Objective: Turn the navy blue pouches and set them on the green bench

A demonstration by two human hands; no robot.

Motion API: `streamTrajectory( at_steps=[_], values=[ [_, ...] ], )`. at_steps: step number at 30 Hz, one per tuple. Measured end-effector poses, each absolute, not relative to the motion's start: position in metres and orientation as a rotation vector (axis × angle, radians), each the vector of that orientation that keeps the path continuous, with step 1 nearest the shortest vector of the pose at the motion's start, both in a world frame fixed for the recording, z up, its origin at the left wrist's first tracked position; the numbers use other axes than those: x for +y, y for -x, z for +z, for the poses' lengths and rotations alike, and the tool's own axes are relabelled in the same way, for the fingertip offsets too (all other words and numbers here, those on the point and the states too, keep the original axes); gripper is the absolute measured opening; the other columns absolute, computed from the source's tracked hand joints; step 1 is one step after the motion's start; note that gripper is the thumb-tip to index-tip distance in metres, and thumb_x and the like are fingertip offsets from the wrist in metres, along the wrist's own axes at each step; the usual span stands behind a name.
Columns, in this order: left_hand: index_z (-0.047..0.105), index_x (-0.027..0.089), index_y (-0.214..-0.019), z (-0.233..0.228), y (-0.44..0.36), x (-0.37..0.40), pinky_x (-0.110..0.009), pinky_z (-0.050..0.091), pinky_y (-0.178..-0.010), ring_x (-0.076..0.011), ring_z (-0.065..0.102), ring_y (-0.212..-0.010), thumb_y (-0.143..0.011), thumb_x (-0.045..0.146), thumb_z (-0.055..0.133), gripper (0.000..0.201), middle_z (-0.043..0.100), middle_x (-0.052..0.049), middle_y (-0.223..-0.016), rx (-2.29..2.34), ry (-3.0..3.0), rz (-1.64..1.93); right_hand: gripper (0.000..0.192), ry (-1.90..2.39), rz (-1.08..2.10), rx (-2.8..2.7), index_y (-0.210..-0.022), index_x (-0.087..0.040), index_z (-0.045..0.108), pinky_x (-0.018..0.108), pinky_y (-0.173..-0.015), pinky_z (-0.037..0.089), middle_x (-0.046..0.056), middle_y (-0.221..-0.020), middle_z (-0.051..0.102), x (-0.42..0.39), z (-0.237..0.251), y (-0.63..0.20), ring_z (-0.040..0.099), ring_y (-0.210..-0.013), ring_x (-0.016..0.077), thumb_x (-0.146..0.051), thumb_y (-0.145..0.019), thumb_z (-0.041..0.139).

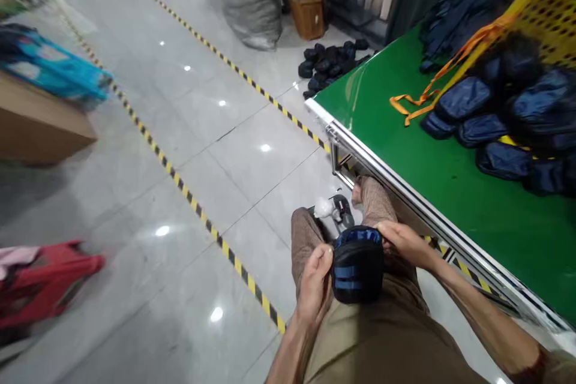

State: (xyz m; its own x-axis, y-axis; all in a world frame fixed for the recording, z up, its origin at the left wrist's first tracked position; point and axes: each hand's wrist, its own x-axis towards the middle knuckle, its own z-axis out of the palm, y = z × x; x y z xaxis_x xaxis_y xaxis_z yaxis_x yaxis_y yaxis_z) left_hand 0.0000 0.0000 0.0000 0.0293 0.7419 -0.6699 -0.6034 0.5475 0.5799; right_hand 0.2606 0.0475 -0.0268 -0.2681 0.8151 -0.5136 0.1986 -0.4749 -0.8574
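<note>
1. A seated person held a small dark blue pouch point(357, 265) on their lap, between both hands.
2. The left hand point(316, 285) gripped the pouch's left side; its fingers point(324, 257) were curled and pressed together against the fabric, thumb on the near edge.
3. The right hand point(404, 243) gripped the pouch's upper right edge; its fingers point(387, 230) were closed together, pinching the rim there.
4. The pouch stood upright between the two sets of fingers, touching both, with a lighter blue band along its top.
5. Just beyond the fingers, past the knees, a white wad point(323, 208) and a dark tool-like object point(343, 210) lay on the floor point(225, 150); what they were could not be made out.
6. To the right of the right fingers ran a green surface point(450, 180) with a metal edge.
7. Far beyond the right fingers, on that surface, lay a heap of navy pouches point(495, 126), an orange strap point(432, 87) and a yellow basket point(546, 18).
8. Well ahead of the fingers, more dark pouches point(328, 63) lay heaped on the floor near a grey sack point(247, 0) and a brown bin point(308, 6).
9. Left of the left fingers, yellow-black tape point(202, 219) crossed the tiles; further left sat a cardboard box point(40, 126) and a red item point(45, 285), blurred.
</note>
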Motion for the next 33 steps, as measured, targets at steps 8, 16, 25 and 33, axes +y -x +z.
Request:
streamTrajectory(
  at_steps=[8,16,25,33],
  values=[
    [0.073,0.020,-0.100,-0.005,0.002,0.010,-0.022,0.054,-0.078,-0.0129,0.063,-0.083,-0.080,0.049,0.104,0.048,0.067,0.001,-0.090,1.062,-0.188,1.033,0.062,1.277,2.158,-0.972,-0.102,-0.021,0.065,0.026,-0.064,0.027,-0.004,-0.083,0.053,0.052,-0.006,-0.271,0.040,-0.071,0.0128,-0.074,-0.086,0.092],
    [0.078,0.015,-0.101,-0.014,0.009,0.026,-0.020,0.048,-0.064,-0.0109,0.061,-0.066,-0.078,0.052,0.104,0.051,0.071,-0.001,-0.079,1.017,-0.368,0.687,0.041,1.164,2.116,-1.124,-0.089,-0.022,0.059,0.024,-0.065,0.030,-0.005,-0.080,0.053,0.063,-0.016,-0.258,0.043,-0.073,0.0132,-0.040,-0.074,0.092],
    [0.066,0.023,-0.086,-0.066,0.007,0.056,-0.028,0.044,-0.071,-0.0215,0.065,-0.075,-0.100,0.046,0.063,0.027,0.072,-0.004,-0.082,1.404,-1.495,0.582,0.013,1.509,1.275,-2.037,-0.098,-0.021,0.060,0.029,-0.065,0.027,-0.002,-0.079,0.057,0.059,-0.055,-0.246,0.044,-0.069,0.0150,-0.010,-0.097,0.054],
    [0.075,0.023,-0.124,-0.083,0.010,0.051,-0.040,0.060,-0.094,-0.0329,0.081,-0.107,-0.109,0.052,0.039,0.048,0.085,-0.017,-0.118,1.611,-1.442,0.494,0.016,1.554,0.976,-2.532,-0.097,-0.021,0.075,0.033,-0.067,0.036,0.007,-0.083,0.076,0.091,-0.042,-0.266,0.065,-0.070,0.0214,-0.011,-0.102,0.063]
  ],
)
